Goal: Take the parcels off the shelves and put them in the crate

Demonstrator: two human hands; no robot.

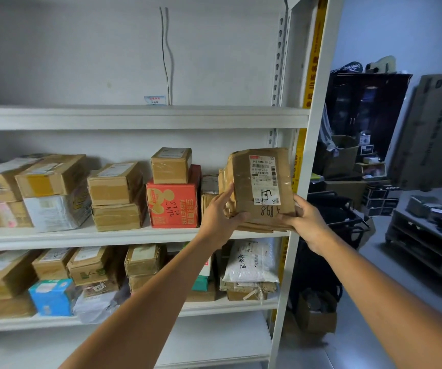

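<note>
A brown cardboard parcel [261, 182] with a white shipping label and "868" written on it stands upright at the right end of the middle shelf [108, 239]. My left hand [221, 217] grips its left lower edge and my right hand [307, 222] grips its lower right corner. Under it lies a flat brown parcel [261, 227]. Further left on the same shelf sit a red box [173, 205] with a small brown box [171, 165] on top and several brown boxes. No crate is in view.
The lower shelf [214, 308] holds more boxes, a blue carton [52, 296] and a white padded bag [253, 263]. The white shelf upright [298, 209] stands just right of the held parcel. Beyond it are a dark chair [339, 214], a floor box [317, 314] and a low table [427, 235].
</note>
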